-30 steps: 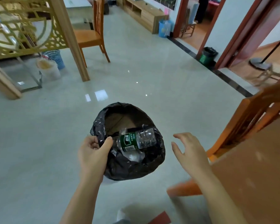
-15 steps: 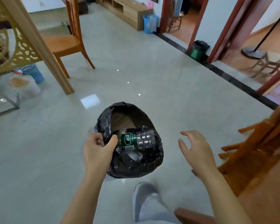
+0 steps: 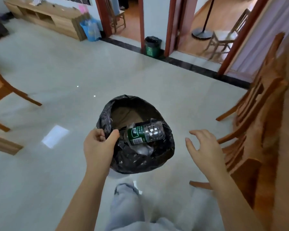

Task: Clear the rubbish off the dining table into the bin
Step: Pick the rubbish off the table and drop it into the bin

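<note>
I hold a small bin lined with a black bag above the pale tiled floor. My left hand grips the bag's near left rim. A clear plastic bottle with a green label lies across the top of the rubbish inside, with crumpled clear plastic under it. To the right of the bin, my right hand hovers empty, its fingers spread. The dining table's top cannot be made out clearly in this view.
Orange wooden chairs stand close at the right. Another chair's legs show at the left. A green bin with a black liner stands by the far doorway, beside a blue bag and a low wooden cabinet. My trouser leg is below.
The view has swung right: the left chair and lattice screen slid out, and the doorway with the green bin came nearer centre. My leg stepped into view. Both hands kept their poses.
</note>
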The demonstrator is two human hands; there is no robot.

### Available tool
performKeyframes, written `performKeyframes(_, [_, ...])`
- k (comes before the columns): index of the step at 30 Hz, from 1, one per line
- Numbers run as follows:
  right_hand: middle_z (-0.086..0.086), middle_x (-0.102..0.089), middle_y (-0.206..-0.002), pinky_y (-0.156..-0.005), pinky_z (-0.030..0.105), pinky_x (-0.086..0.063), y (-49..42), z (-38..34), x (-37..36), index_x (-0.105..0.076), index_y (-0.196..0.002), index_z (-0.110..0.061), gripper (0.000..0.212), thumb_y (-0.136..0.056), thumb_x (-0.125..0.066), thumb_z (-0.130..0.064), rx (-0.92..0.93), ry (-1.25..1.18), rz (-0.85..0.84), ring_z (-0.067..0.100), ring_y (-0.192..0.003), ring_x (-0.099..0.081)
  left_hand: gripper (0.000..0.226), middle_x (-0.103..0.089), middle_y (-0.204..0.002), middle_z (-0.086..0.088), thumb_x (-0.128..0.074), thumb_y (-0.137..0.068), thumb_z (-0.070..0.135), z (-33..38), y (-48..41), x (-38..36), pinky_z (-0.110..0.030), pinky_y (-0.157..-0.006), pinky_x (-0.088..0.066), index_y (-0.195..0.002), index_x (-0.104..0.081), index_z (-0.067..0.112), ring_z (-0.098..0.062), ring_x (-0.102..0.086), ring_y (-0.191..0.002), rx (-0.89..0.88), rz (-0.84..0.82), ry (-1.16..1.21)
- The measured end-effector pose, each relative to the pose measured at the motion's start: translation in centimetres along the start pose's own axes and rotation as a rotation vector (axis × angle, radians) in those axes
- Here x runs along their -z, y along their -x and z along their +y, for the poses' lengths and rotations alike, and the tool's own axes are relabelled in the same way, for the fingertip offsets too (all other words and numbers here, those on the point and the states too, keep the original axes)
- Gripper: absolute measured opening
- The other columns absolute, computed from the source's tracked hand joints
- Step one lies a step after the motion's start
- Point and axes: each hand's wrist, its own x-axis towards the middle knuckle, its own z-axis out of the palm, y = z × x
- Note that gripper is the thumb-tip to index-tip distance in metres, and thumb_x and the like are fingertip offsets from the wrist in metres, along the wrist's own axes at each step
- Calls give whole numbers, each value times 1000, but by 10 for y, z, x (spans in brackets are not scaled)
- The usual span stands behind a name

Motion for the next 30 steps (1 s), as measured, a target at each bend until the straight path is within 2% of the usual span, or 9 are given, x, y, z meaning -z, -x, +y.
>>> performKeyframes(5, [9,-62,-107,-88,37,-40,-82,5,-14,-60,-106,-10,25,-83,-58,-22,-119,24,95,26,-103,-52,46,-40,-67,-9,-68,-57,34,10,-97,-78,-37,-58,-36,-73,-47,-3,-22,-40,-62,73,-157,62])
performKeyframes(10, [7,-61,-110,-86,28,-35,-193,-17,-24,-59,-108,-12,26,-85,-56,-22,-189,19,139,22,-105,-50,45,-38,-66,-9,-68,-57,33,40,-199,-146,-36,-59,-34,-70,-43,-2,-21,-38,-62,50,-295,81])
performKeyframes(12, [5,-61,-110,-83,25,-34,-236,-25,-23,-59,-108,-13,25,-85,-55,-22,-212,-13,172,21,-105,-50,41,-34,-60,-2,-67,-57,34,54,-232,-174,-34,-55,-30,-63,-36,8,-19,-34,-58,-21,-342,37])
performKeyframes(16, [5,-60,-111,-84,27,-37,-302,-21,-16,-58,-109,-14,26,-85,-55,-24,-289,-17,257,22,-104,-52,40,-34,-56,2,-65,-56,39,75,-288,-241,-33,-53,-31,-61,-33,16,-17,-32,-53,-141,-412,-64])
performKeyframes(20, [5,-60,-114,-86,26,-33,-334,16,-9,-58,-109,-16,26,-85,-54,-27,-430,12,304,20,-106,-51,40,-35,-56,4,-64,-54,44,96,-322,-319,-33,-53,-30,-61,-33,18,-16,-33,-52,-144,-479,-91])
performKeyframes(24, [1,-59,-114,-83,27,-34,-368,71,8,-57,-108,-23,25,-85,-52,-33,-578,55,397,7,-100,-43,42,-31,-55,6,-64,-56,42,113,-336,-409,-31,-50,-27,-59,-29,19,-13,-29,-50,-176,-593,-50])
performKeyframes(28, [-5,-56,-103,-80,24,-34,-428,125,33,-56,-107,-23,24,-86,-52,-34,-576,48,426,3,-94,-41,43,-27,-48,12,-67,-62,36,131,-337,-500,-29,-49,-24,-58,-28,18,-5,-25,-45,-180,-705,3])
performKeyframes(30, [-2,-58,-101,-79,24,-36,-464,149,54,-57,-108,-19,24,-86,-52,-30,-551,32,409,8,-90,-47,41,-31,-54,2,-67,-61,36,149,-340,-549,-33,-54,-26,-59,-32,15,-12,-31,-53,-124,-747,22])
